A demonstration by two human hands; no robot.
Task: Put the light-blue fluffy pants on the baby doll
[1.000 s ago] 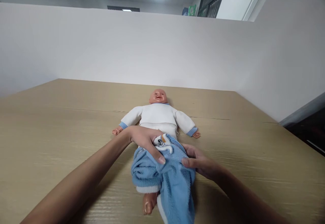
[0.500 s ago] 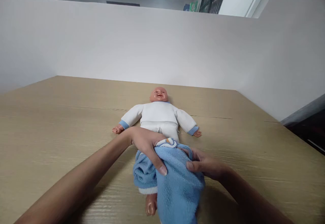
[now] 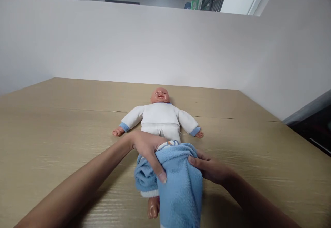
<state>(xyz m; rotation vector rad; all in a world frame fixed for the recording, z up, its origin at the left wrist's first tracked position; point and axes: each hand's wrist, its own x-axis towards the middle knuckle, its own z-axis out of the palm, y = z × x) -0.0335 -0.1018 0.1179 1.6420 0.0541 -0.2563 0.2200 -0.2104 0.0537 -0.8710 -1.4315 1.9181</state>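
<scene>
On the table [image 3: 64, 117] a doll [image 3: 160, 117] lies on its back, and both hands pinch the blue trousers [image 3: 178, 179] bunched at its hips: the left hand [image 3: 148, 148] grips their left side, thumb on top, the right hand [image 3: 209, 167] their right side.

Both forearms bare, no sleeves in view. Left hand [image 3: 147, 147] and right hand [image 3: 210, 168]: no gloves, rings or watch. Nails short, unpainted, thumbnails showing near the doll [image 3: 160, 117].
</scene>
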